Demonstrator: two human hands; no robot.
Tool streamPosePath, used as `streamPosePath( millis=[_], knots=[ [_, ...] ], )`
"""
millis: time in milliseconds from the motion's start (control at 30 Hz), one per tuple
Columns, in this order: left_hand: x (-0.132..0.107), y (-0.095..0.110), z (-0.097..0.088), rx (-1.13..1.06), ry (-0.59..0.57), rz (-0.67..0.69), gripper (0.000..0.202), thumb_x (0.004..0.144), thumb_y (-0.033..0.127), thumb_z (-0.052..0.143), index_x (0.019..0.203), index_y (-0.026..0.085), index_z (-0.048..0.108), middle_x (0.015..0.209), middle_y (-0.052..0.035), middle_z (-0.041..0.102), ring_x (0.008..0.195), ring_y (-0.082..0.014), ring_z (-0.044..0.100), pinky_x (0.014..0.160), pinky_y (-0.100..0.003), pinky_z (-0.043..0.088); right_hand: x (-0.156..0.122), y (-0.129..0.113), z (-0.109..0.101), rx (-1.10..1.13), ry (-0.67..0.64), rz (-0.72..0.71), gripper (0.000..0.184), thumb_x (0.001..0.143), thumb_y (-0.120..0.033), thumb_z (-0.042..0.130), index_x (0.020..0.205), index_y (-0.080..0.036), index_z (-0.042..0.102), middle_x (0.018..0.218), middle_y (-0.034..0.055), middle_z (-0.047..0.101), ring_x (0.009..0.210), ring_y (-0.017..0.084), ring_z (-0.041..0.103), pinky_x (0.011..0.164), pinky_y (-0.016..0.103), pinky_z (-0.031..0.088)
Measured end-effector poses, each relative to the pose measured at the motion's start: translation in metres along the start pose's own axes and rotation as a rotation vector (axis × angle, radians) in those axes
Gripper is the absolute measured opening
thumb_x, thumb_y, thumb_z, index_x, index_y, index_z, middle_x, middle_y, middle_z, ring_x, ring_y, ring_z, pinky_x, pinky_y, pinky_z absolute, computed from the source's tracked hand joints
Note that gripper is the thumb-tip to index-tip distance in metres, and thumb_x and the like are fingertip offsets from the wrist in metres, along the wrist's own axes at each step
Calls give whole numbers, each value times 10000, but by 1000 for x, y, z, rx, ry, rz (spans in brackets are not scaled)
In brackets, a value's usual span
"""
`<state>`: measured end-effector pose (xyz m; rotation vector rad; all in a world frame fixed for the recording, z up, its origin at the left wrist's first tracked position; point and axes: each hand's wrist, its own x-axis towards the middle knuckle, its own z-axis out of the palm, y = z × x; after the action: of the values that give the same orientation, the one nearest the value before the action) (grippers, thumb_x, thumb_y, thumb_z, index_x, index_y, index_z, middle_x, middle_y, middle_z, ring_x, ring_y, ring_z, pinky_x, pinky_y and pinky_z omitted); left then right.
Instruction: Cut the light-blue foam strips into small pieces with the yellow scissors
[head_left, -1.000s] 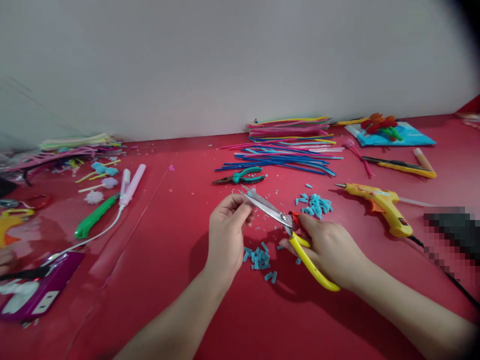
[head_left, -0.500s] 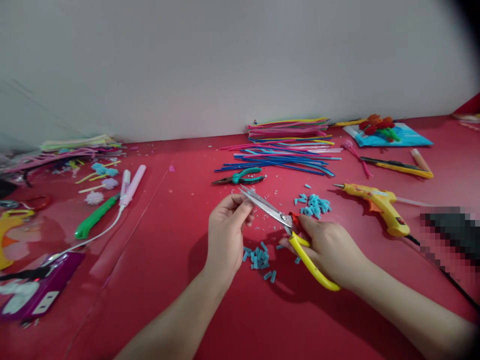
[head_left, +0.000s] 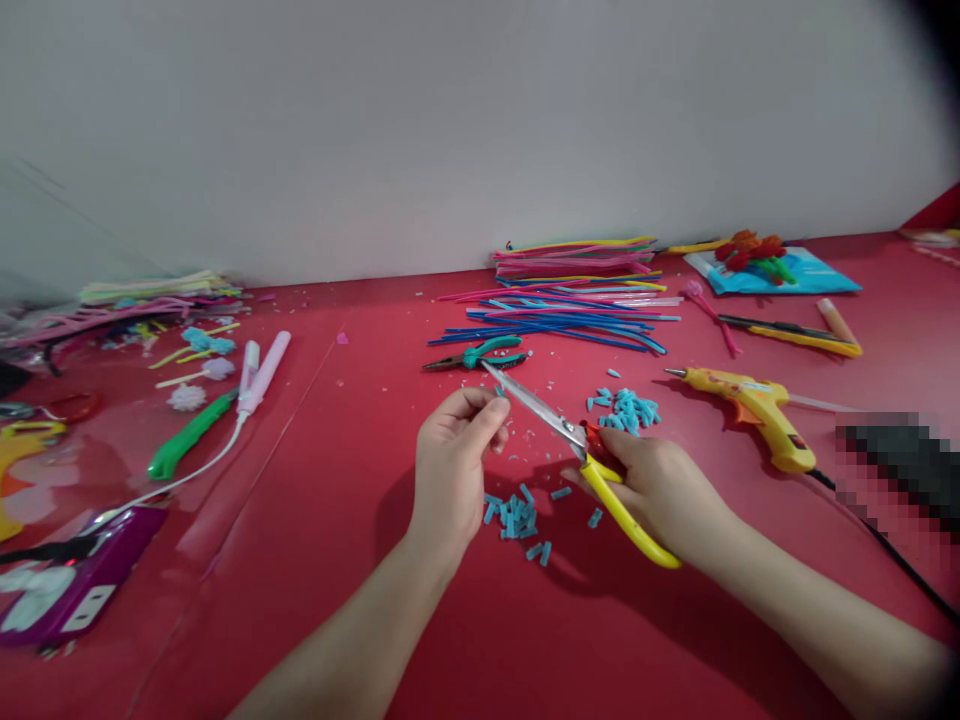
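My right hand (head_left: 660, 490) grips the yellow-handled scissors (head_left: 600, 480), whose steel blades point up-left toward my left hand. My left hand (head_left: 454, 455) is pinched, fingertips together right at the blade tips, holding a tiny blue piece that I can barely make out. Below and between the hands lie several short blue cut pieces (head_left: 517, 515) on the red table (head_left: 337, 560). A second heap of blue pieces (head_left: 626, 408) sits just beyond the scissors.
Teal-handled pliers (head_left: 480, 355) lie beyond my left hand, with a spread of coloured pipe cleaners (head_left: 570, 300) behind. A yellow glue gun (head_left: 757, 405) is to the right, a green-handled tool (head_left: 187, 435) and a pink-and-white corded tool (head_left: 259, 375) to the left, a purple power strip (head_left: 67, 590) at the near left.
The scissors and my right hand have lifted and shifted slightly up; the blades look more closed. The left hand stays pinched at the tips.
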<state>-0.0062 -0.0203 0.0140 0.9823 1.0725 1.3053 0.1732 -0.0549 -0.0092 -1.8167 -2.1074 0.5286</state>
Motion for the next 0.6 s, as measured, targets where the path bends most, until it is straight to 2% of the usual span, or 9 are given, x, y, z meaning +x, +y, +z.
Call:
streamPosePath(
  millis=[167,267,333,433,600],
  knots=[
    [-1,-5,2,143,-108,-45,106,682,262,577,716,162,564,542,37,483,494,-60,419,491,-182,342,9,-8,-6,436,3,135,240,696,-424,470,649,-188,473,516,-34,431,461,83,361,427,210,249],
    [-4,-8,7,311,-189,-58,112,686,265,569,738,166,571,573,30,499,516,-73,440,508,-192,355,12,-15,-12,690,0,235,194,668,-372,515,710,-183,505,467,-64,390,398,64,331,391,202,250],
    [-7,-10,11,390,-246,-40,107,691,262,558,738,167,572,609,20,506,545,-85,455,522,-200,363,12,-17,-14,798,-8,252,184,656,-348,539,732,-183,515,440,-81,361,362,54,303,368,198,236],
    [-12,-14,16,446,-325,16,93,699,255,539,698,166,566,645,10,502,576,-97,463,538,-212,372,10,-15,-10,831,-18,204,172,660,-338,549,731,-185,514,451,-82,370,357,48,305,365,196,238],
    [-14,-16,18,568,-443,100,83,718,234,508,715,169,559,692,-9,520,622,-115,493,591,-237,393,8,-7,-3,710,39,128,167,701,-350,501,680,-187,472,476,-74,358,386,47,317,387,195,244]
  ],
)
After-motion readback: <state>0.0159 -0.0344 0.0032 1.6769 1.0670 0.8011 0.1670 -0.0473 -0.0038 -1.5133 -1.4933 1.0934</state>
